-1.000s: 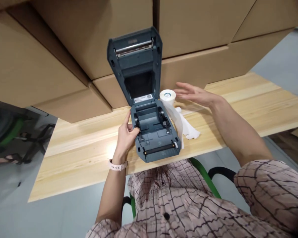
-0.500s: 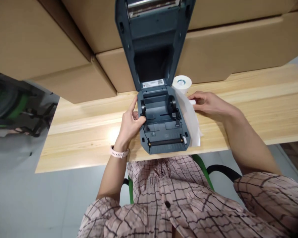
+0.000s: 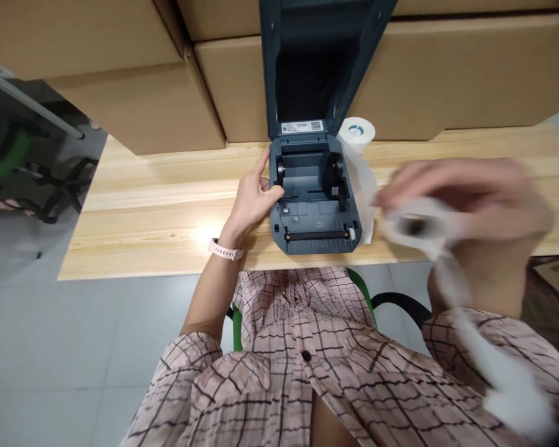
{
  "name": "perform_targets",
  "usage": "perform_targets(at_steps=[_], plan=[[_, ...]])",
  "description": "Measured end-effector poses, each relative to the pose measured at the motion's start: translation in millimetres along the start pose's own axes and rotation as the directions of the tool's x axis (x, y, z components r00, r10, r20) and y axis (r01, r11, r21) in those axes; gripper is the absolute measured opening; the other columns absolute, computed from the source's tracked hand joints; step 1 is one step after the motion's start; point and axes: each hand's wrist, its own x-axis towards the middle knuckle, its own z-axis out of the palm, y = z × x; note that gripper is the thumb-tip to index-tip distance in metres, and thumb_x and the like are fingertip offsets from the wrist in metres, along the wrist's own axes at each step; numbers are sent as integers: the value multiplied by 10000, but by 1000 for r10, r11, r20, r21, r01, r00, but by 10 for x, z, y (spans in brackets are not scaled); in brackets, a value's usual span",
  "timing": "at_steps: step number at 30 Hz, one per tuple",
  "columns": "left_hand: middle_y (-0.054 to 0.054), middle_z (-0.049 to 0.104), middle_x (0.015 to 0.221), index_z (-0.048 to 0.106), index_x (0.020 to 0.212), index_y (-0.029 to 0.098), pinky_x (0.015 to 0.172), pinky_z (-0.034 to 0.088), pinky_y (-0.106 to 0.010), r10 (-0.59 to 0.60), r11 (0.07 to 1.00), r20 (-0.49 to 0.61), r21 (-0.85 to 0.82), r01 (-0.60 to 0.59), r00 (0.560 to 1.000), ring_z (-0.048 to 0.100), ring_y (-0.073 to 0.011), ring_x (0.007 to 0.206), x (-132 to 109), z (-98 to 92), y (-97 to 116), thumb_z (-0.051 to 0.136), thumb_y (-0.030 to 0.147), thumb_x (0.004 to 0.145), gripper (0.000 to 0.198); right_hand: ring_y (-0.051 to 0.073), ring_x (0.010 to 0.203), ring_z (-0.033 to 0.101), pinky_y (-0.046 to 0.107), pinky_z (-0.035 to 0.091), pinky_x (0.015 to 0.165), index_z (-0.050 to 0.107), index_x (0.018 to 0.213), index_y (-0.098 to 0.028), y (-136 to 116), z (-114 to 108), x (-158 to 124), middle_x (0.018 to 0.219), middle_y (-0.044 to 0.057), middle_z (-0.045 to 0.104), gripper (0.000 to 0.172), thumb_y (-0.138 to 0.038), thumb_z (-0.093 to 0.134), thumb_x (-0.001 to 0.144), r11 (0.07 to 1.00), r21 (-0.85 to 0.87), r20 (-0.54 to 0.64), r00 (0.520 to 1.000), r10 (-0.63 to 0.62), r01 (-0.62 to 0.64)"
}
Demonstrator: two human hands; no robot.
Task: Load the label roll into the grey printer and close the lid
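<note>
A dark grey label printer (image 3: pixel 314 198) stands open on the wooden table (image 3: pixel 158 205), its lid (image 3: pixel 323 62) tilted up and back. My left hand (image 3: pixel 254 202) rests against the printer's left side, thumb by the roll holder. My right hand (image 3: pixel 466 198), blurred and raised toward the camera, grips a small white paper roll (image 3: pixel 417 226) with a loose strip (image 3: pixel 498 366) trailing down over my sleeve. A second white roll (image 3: pixel 356 131) stands upright behind the printer's right side, with white paper (image 3: pixel 366 183) hanging beside the printer.
Large cardboard boxes (image 3: pixel 447 74) are stacked along the back of the table. A green and black chair (image 3: pixel 9 155) stands on the grey floor at left. I sit on a green chair (image 3: pixel 368 298) at the table's front edge.
My right hand has lifted off the table with the small paper roll and come up toward the camera, the strip trailing. The view has dropped closer to the printer. My left hand stays put.
</note>
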Motion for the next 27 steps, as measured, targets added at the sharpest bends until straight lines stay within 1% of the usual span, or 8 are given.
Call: perform_targets(at_steps=[1, 3, 6, 11, 14, 17, 22, 27], plan=[[73, 473, 588, 554, 1567, 204, 618, 379, -266, 10, 1000, 2, -3, -10, 1000, 520, -159, 595, 7, -2, -15, 835, 154, 751, 865, 310, 996, 724, 479, 582, 884, 787, 1118, -307, -99, 158, 148, 1087, 75, 789, 471, -712, 723, 885, 993, -96, 90, 994, -61, 70], [65, 512, 604, 555, 1564, 208, 616, 391, -263, 19, 1000, 7, -2, -19, 1000, 536, -162, 603, 14, -4, -35, 836, 160, 752, 860, 312, 1054, 708, 494, 545, 967, 764, 1179, -310, -155, 407, 411, 1139, 75, 777, 467, -693, 568, 996, 933, -337, 65, 991, -114, 129], [63, 519, 606, 571, 1549, 205, 607, 388, -257, 10, 1000, -2, -12, -10, 1000, 534, -156, 598, 11, -4, -41, 832, 135, 744, 848, 331, 1113, 690, 522, 486, 1041, 745, 1211, -308, -9, 574, 628, 1142, 84, 767, 476, -668, 481, 1045, 843, -514, 51, 987, -154, 158], [78, 467, 583, 577, 1548, 201, 603, 390, -260, 27, 999, -12, -20, -27, 1000, 524, -152, 579, -2, 6, -28, 779, 78, 735, 846, 326, 1126, 687, 526, 450, 1078, 712, 1307, -305, 146, 629, 590, 1154, 74, 768, 419, -591, 547, 1049, 836, -523, 33, 984, -173, 165], [74, 466, 596, 583, 1540, 202, 616, 404, -268, 22, 999, -18, -39, -22, 1000, 545, -163, 602, 0, 18, -32, 769, 65, 733, 840, 329, 1204, 650, 550, 462, 1089, 682, 1388, -313, 127, 706, 517, 1302, 81, 730, 414, -530, 579, 1050, 832, -526, -55, 970, -239, 175], [63, 482, 623, 586, 1534, 195, 653, 421, -284, -19, 995, -42, -95, 15, 999, 580, -183, 654, 3, 29, -40, 767, 35, 724, 845, 311, 1221, 636, 550, 492, 1068, 739, 1287, -350, 111, 796, 451, 1346, 60, 721, 278, -422, 603, 1056, 807, -553, -120, 939, -321, 206], [66, 473, 613, 574, 1550, 213, 661, 416, -291, -22, 998, -26, -68, 20, 999, 566, -183, 649, -12, 23, -27, 775, 60, 735, 853, 281, 1166, 709, 487, 602, 933, 777, 1195, -295, 27, 881, 271, 1257, 70, 790, 283, -232, 524, 1083, 804, -496, 52, 935, -351, 329], [73, 448, 594, 551, 1572, 206, 657, 401, -284, -5, 1000, 1, 2, 5, 1000, 549, -178, 626, -44, 3, 7, 824, 126, 759, 861, 302, 1357, 684, 556, 593, 1100, 711, 1368, -271, -101, 946, 47, 1468, 84, 718, 352, -201, 526, 1077, 784, -545, 89, 951, -297, 296]])
